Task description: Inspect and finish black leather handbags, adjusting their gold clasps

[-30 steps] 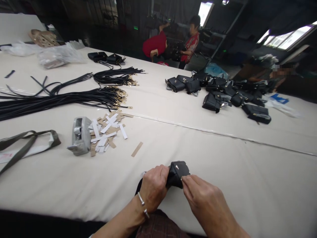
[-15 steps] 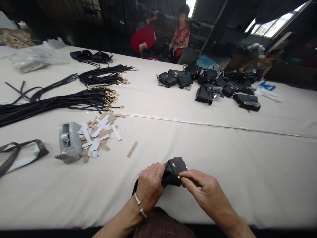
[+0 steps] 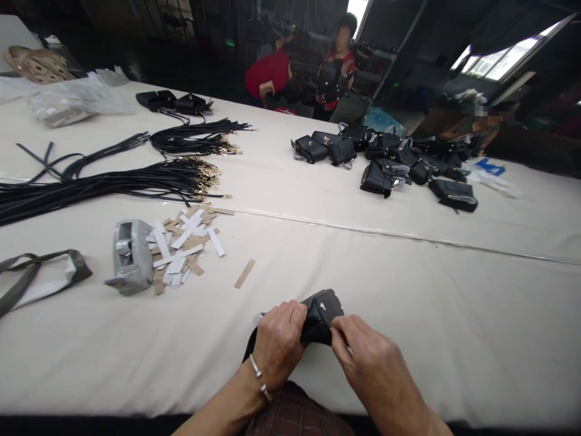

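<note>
A small black handbag (image 3: 316, 324) with metal studs on its end is held just above the pale table, close to my body. My left hand (image 3: 282, 339) is wrapped around its body from the left, hiding much of it. Against the right edge of the bag, the fingers of my right hand (image 3: 370, 351) are curled in a pinch. A small light spot shows below those fingers, too little to name. Part of the bag's dark side or strap sticks out left of my left wrist.
Left of the bag are a grey tape dispenser (image 3: 132, 257), a pile of paper strips (image 3: 181, 251) and one loose brown strip (image 3: 245, 274). Black straps (image 3: 113, 184) with gold clasps lie beyond. More black handbags (image 3: 381, 175) sit at the far side. People (image 3: 270, 75) are past the table.
My right hand's fingers have curled in tighter at the bag's edge, and the metal piece seen there before is now covered. My left hand keeps its grip. The view has shifted slightly.
</note>
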Tool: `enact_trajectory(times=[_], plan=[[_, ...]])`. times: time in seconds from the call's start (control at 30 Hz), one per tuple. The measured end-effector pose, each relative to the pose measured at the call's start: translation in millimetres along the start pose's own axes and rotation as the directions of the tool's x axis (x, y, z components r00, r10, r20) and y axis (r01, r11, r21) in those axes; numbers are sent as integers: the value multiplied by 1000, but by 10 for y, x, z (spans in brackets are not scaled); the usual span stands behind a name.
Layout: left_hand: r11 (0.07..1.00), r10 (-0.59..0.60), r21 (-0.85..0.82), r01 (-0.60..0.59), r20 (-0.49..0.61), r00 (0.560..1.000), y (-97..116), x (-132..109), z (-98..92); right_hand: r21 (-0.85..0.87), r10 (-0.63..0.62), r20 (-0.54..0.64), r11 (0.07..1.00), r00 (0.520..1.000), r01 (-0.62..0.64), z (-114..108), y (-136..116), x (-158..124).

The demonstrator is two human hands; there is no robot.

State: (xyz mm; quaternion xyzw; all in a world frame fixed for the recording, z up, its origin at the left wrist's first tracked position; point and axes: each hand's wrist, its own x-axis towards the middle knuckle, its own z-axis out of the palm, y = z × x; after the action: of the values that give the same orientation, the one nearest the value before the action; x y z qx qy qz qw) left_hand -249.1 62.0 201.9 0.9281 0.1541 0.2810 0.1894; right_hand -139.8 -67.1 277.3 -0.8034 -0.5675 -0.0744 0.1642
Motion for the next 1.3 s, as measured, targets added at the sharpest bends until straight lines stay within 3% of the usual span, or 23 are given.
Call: enact_trajectory(times=[0.1,0.23,0.3,0.4,0.47,0.5,0.6,0.7,0.87,1.1,1.3], plan=[[1000,1,3,-1,-17,1000,5,1,-2,33,54,31,998,998,-55,15,-7,8],[1000,4,1,-4,-52,999,1,-9,-10,241,198,123,945,972,-223,66,65,-21],[1000,2,-10,-2,-58,998,-14,-22,-18,342,323,215,859,922,-381,100,139,-41],[999,-18,-30,16,-62,998,-43,-42,-37,443,501,352,655,791,-612,128,244,-36],[999,-32,-34,29,-63,998,-55,-48,-51,482,540,371,584,755,-654,124,270,0],[999,-33,-33,31,-65,997,-55,-48,-58,492,526,339,607,780,-624,120,264,26],[999,-27,-29,26,-63,998,-37,-46,-70,449,358,116,813,926,-371,124,190,127],[999,-25,-22,23,-59,998,-10,-56,-70,294,151,-47,947,987,-131,156,90,221],[1000,-18,-25,17,-45,999,3,-99,-60,167,-11,-106,985,994,29,173,22,257],[999,-35,-26,33,-79,996,-44,-109,-68,295,-107,-9,950,994,105,170,105,169],[999,-23,-35,21,-70,997,-88,-125,-94,333,-187,-16,925,982,182,193,197,218]])
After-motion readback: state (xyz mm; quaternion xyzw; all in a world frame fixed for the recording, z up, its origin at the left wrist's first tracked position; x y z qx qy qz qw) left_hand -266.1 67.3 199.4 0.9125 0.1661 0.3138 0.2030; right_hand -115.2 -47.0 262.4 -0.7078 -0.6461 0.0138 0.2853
